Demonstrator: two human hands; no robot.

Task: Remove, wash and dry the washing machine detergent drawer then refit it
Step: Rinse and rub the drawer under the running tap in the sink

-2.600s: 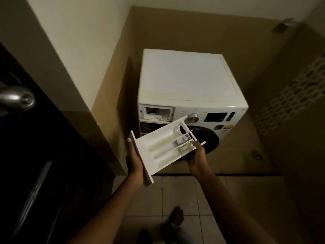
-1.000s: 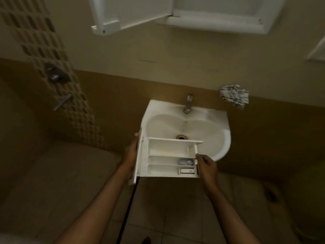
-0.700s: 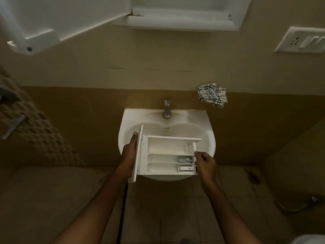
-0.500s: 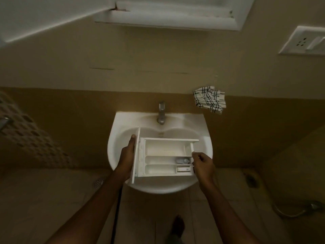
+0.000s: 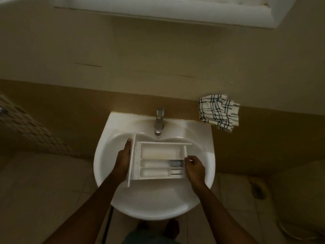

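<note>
- On my feed, the white plastic detergent drawer is held level over the white ceramic basin, near the steel tap
- I see the left hand gripping its front panel — the right hand pinches the opposite end

The head camera looks steeply down, from close above, onto the sink.

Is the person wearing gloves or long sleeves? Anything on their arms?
No gloves: the left hand and right hand are bare. The left forearm and right forearm are bare too, no sleeves in view. I see no watch, bracelet or rings, though the light is dim.
</note>
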